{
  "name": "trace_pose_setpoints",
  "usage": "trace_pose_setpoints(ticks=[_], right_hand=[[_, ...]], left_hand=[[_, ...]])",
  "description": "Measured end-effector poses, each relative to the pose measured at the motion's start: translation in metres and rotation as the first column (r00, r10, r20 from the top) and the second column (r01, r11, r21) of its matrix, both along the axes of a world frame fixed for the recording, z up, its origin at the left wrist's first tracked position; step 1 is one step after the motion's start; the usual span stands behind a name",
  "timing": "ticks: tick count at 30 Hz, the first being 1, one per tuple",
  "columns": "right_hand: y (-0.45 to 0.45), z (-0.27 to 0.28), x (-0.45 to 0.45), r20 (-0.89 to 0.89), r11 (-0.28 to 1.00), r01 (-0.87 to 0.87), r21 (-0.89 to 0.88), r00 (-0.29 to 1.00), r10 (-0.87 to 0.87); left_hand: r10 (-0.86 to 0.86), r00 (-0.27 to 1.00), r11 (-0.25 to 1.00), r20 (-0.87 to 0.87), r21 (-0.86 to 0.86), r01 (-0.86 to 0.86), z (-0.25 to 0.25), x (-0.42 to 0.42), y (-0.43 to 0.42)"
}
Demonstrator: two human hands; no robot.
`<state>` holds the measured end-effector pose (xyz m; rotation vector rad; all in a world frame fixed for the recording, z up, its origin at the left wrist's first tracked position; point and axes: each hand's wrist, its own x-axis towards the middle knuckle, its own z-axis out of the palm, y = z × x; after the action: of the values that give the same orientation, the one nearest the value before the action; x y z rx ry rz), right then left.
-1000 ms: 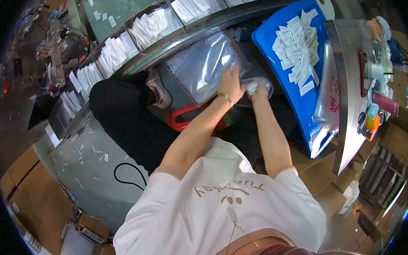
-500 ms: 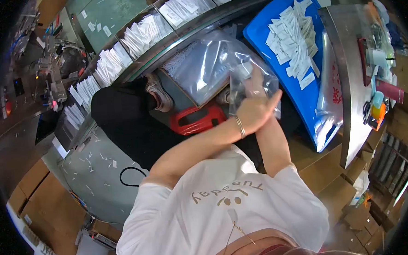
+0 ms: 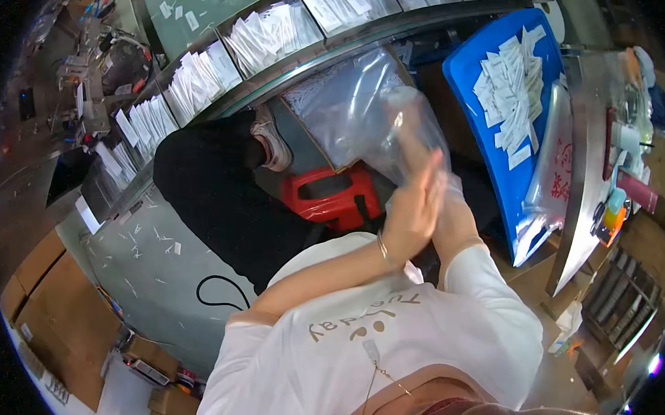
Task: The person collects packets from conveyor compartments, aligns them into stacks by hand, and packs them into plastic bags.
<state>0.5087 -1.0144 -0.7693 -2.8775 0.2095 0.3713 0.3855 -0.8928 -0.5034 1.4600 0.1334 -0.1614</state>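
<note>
My right hand [image 3: 404, 115] is inside a clear plastic bag [image 3: 432, 123], which covers it and part of the forearm. Glare and blur hide its fingers, and a whitish patch shows near its tip. Across the right forearm, at the bag's lower part, lies my left hand [image 3: 414, 217], with its fingers stretched out and slightly blurred. Beneath the bag is a carton [image 3: 315, 142] lined with clear plastic, with white pieces inside. A blue tray [image 3: 487, 150] holding a pile of white slips [image 3: 509, 97] stands to the right.
Metal bins [image 3: 267, 42] of white slips curve across the top. A red plastic stool [image 3: 334, 200] is between my legs. At the right, a metal table edge [image 3: 580, 164] bears small items. Cardboard boxes [image 3: 68, 319] stand at left, and a black cord loop [image 3: 219, 277] lies nearby.
My right hand has gone from beside the carton into the clear bag. My left hand has left the carton's plastic and moved down and right onto the right forearm.
</note>
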Motion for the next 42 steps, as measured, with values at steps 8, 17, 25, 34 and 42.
trace_pose_setpoints(ticks=[8,17,25,34,42], right_hand=[[0.022,0.029,0.000,-0.124,0.816,-0.574,-0.075,0.817,0.563],[0.005,0.010,-0.054,-0.181,0.608,-0.612,0.506,0.613,0.769],[0.026,0.042,-0.010,-0.432,0.876,0.262,0.406,0.899,-0.068],[0.075,-0.012,-0.082,0.094,0.969,-0.031,0.244,0.996,0.008],[0.020,-0.018,-0.068,0.027,0.702,0.408,0.584,0.855,-0.519]], left_hand=[[-0.448,0.894,0.806,0.012,0.438,0.398,-0.004,0.008,0.001],[-0.435,0.897,0.605,0.072,0.762,0.232,-0.027,0.007,0.077],[-0.397,0.918,0.825,0.004,0.440,0.355,0.007,-0.021,0.053],[0.009,0.949,0.845,0.317,0.505,-0.176,-0.033,0.014,0.054],[-0.427,0.903,0.729,0.052,0.611,0.309,0.011,-0.026,0.094]])
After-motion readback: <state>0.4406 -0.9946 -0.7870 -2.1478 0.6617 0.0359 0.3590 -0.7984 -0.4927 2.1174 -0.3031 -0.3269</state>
